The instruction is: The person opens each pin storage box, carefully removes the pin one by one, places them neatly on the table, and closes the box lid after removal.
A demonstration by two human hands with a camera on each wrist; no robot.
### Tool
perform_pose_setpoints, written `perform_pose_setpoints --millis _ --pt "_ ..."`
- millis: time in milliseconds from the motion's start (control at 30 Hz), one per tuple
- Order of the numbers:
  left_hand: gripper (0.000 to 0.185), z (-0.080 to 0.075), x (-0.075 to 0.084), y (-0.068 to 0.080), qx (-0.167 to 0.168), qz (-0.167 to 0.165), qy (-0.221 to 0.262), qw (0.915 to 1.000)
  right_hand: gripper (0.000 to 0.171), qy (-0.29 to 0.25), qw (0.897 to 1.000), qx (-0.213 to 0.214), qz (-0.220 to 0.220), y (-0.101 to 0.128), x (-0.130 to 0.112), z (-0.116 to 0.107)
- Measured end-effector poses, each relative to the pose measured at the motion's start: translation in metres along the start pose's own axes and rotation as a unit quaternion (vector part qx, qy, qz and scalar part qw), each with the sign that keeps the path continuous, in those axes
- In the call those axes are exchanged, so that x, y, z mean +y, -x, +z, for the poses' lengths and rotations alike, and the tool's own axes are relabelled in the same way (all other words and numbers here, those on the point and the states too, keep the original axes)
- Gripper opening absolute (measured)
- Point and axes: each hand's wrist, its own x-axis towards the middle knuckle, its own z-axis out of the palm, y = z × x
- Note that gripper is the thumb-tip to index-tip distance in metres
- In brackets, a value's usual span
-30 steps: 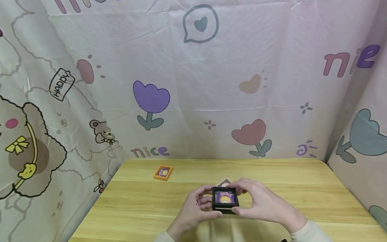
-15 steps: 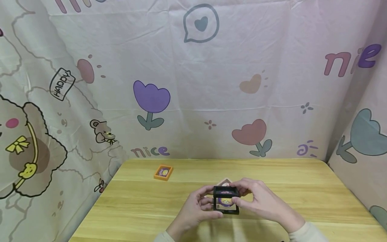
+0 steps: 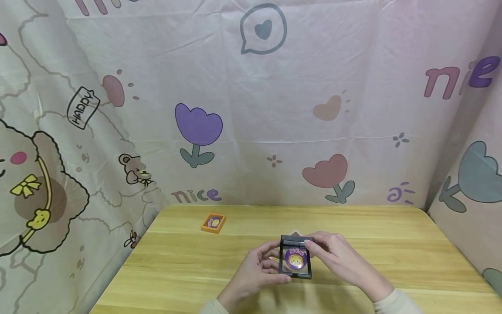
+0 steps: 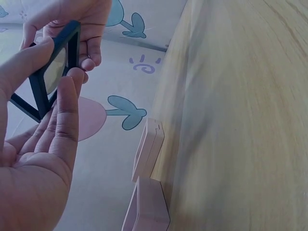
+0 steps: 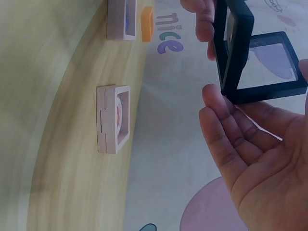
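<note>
A black hinged display frame (image 3: 296, 260) hangs open between both hands just above the wooden table (image 3: 188, 270). A round purple-and-yellow cartoon badge shows in it. My left hand (image 3: 274, 264) grips its left side, fingers curled behind it. My right hand (image 3: 313, 247) pinches the raised lid at the far edge. In the left wrist view, the left hand's fingers (image 4: 65, 103) rest against the black frame (image 4: 53, 72). In the right wrist view, the two halves of the black frame (image 5: 240, 53) stand apart at an angle above my right hand's palm (image 5: 260, 159).
An orange frame (image 3: 213, 223) lies at the table's far left. A pink frame (image 3: 294, 234) peeks out behind the black one. The right wrist view shows two pink frames (image 5: 113, 118) (image 5: 120, 19) on the table. Patterned cloth (image 3: 251, 109) hangs around the table.
The black frame was closed a second ago. Its lid has been swung up and back, and it is now open with the badge showing. Both hands stayed in place.
</note>
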Motion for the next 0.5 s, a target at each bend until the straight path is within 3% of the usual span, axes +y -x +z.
perform_pose_setpoints --millis 500 --pt "0.088 0.0021 -0.0019 0.0001 -0.005 -0.006 -0.020 0.9998 0.040 -0.007 0.999 0.008 0.053 -0.0023 0.0035 0.0021"
